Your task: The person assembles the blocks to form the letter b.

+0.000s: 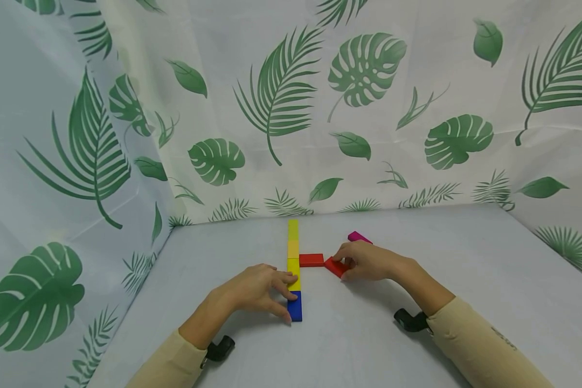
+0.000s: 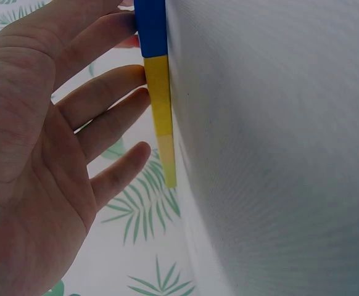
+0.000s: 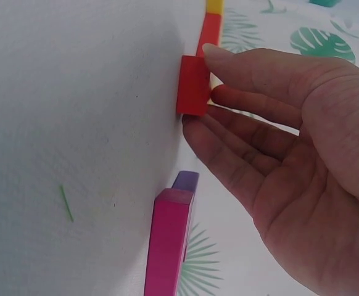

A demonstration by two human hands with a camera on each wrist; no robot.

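I'm resting my left hand point(image 1: 259, 288), fingers spread, against one blue block point(image 1: 296, 310) and at least two yellow blocks point(image 1: 293, 267). Between my hands one red block point(image 1: 311, 261) is lying; my right hand point(image 1: 368, 260) is pinching a second red point(image 1: 333, 267) by its end, seemingly adding it and probably needing squaring next. Beyond, one magenta point(image 1: 360, 237) and one purple point(image 3: 187, 180) are lying.
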